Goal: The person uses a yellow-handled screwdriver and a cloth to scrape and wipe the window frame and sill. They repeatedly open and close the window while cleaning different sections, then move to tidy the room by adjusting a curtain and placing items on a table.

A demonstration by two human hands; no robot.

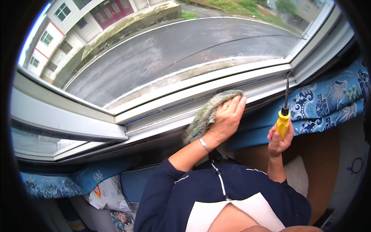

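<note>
My left hand [226, 120] presses a worn, grey-green cloth [201, 119] onto the white sliding-window track [179, 114] near its middle. The cloth hangs over the inner edge of the sill. My right hand [280, 139] is closed around the yellow handle of a screwdriver [282, 124]. The screwdriver stands nearly upright in the picture, its dark shaft reaching to the right corner of the window frame [292, 62]. Whether its tip touches the frame cannot be told.
Blue patterned curtains [321, 104] lie along the right side and at the lower left [52, 185]. A sliding sash [66, 124] stands at left. Below it is a white plastic bag [110, 194]. Outside lies a wet road [174, 55] with buildings beyond.
</note>
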